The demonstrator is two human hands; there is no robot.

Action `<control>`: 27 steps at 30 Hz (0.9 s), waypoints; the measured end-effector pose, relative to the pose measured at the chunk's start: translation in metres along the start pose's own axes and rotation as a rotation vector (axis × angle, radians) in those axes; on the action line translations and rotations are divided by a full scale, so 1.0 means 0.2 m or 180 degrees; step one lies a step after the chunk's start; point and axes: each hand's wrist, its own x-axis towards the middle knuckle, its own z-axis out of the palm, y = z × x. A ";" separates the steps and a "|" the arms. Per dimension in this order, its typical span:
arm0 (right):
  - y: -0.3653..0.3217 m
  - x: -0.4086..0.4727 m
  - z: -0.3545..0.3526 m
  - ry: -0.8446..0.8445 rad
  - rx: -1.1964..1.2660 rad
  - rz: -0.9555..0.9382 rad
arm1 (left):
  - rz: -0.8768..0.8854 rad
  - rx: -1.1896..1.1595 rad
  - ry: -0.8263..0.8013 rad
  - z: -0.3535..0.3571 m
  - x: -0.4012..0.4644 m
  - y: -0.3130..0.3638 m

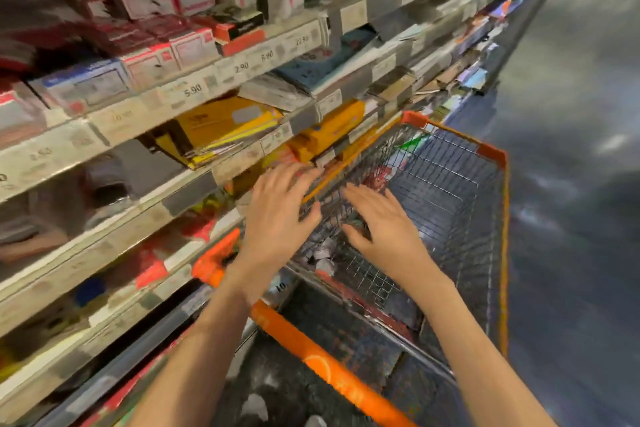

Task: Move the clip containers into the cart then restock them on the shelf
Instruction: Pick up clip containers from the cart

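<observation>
The orange handle (311,357) lay nearest. Above the cart (485,211), the left hand (277,215) and right hand (381,225) hovered with fingers spread, grasping nothing. Blurred clip containers (320,253) lay inside the basket, beside the shelf (194,94).

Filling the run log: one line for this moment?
left hand open | right hand open | both over cart | nothing held

1. I see a dark, glossy floor (571,114) on the right, showing pale light reflections.
2. I see price-label strips (242,68) fronting the tiers, with boxed stationery (145,0) and yellow envelopes (221,125) stacked behind.
</observation>
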 end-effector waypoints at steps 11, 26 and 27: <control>0.38 0.04 0.18 0.0052 -0.0101 0.0801 | 0.0486 -0.0529 -0.0998 0.49 0.35 0.01; 0.87 0.13 0.38 -0.0279 0.0111 0.2006 | 0.0736 -0.0831 -0.1756 1.03 0.69 0.02; 0.91 0.12 0.40 -0.0287 0.0126 0.2065 | 0.0746 -0.0866 -0.1816 1.08 0.70 0.03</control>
